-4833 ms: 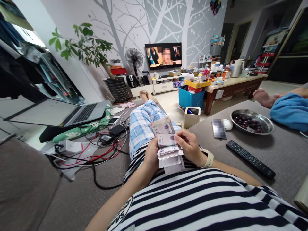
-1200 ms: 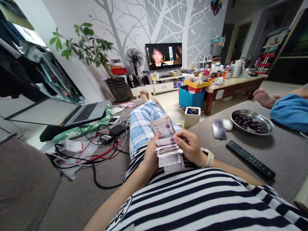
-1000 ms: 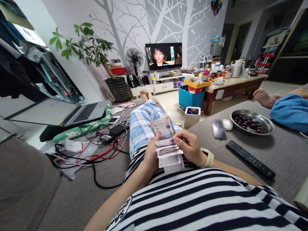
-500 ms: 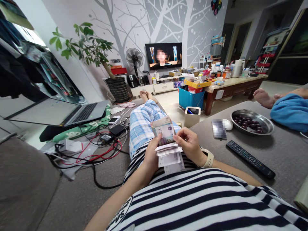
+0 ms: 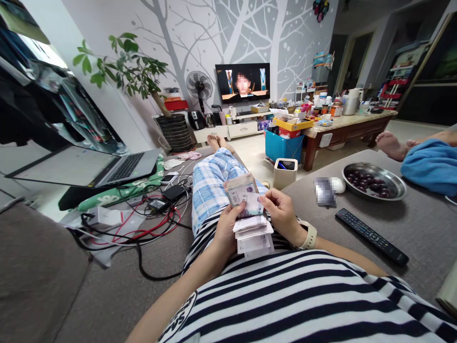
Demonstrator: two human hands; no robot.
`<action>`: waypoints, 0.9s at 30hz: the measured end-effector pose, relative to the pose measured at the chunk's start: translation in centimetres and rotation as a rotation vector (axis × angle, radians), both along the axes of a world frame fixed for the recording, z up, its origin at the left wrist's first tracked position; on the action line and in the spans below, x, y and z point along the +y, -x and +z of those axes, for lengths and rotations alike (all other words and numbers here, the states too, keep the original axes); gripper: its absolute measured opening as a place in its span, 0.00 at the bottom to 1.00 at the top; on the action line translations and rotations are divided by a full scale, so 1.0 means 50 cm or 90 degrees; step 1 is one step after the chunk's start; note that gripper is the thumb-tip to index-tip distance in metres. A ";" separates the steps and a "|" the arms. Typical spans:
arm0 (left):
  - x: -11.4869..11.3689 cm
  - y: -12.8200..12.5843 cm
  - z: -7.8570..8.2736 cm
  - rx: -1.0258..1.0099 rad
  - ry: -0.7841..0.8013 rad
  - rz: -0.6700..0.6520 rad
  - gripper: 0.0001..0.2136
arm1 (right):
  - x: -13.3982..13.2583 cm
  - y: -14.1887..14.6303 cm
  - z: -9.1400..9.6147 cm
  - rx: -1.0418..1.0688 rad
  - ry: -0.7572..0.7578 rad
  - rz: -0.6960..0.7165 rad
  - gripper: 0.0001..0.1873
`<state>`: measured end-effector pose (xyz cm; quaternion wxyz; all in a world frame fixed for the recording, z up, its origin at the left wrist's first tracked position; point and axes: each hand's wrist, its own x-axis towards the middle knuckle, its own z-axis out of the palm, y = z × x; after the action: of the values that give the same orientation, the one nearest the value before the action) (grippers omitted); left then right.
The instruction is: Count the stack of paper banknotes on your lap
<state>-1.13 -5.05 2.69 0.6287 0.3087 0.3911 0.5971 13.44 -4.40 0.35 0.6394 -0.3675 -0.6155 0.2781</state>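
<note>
A thick stack of banknotes (image 5: 238,185) stands over my lap, its upper notes marked with a 5. My left hand (image 5: 227,229) is closed around the stack from the left, thumb lying across its front. With thumb and forefinger, my right hand (image 5: 283,215) pinches the right edge of a single banknote (image 5: 253,204), tilted across the face of the stack. Below, the ends of several notes (image 5: 253,231) hang fanned out toward my striped shirt. The left fingers behind the stack are hidden.
To the left lie tangled cables (image 5: 157,219) and an open laptop (image 5: 117,166). On the right sofa seat are a remote control (image 5: 371,237), a white mouse (image 5: 337,185) and a metal bowl (image 5: 400,194) of dark fruit. Another person's foot (image 5: 391,145) rests beyond the bowl.
The front banknote has come away from the stack and turned askew, its right edge in my right hand. The hanging note ends have shifted slightly. My left hand stays nearly in place.
</note>
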 end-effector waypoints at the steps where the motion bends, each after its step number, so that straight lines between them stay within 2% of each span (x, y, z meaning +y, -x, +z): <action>1: 0.002 0.000 -0.002 0.000 -0.005 0.005 0.16 | 0.000 0.000 0.000 0.001 0.001 0.000 0.18; 5: 0.009 0.000 -0.008 -0.004 -0.026 -0.001 0.14 | -0.002 0.001 0.002 0.007 0.001 0.004 0.17; 9: 0.008 -0.002 -0.001 -0.001 -0.025 -0.008 0.13 | -0.007 0.000 0.004 0.000 -0.018 0.014 0.17; 16: -0.004 0.003 0.021 0.112 -0.077 0.025 0.04 | -0.010 -0.001 0.009 -0.009 -0.035 0.019 0.15; 22: -0.007 0.006 0.023 0.161 -0.107 0.026 0.09 | -0.010 -0.001 0.011 -0.019 -0.040 0.005 0.14; 27: -0.007 0.006 0.023 0.163 -0.112 0.024 0.07 | -0.013 -0.001 0.014 -0.025 -0.049 0.016 0.14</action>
<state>-1.42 -5.41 3.84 0.5329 0.4289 0.4197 0.5966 13.48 -5.07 1.04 0.6373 -0.3403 -0.6425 0.2554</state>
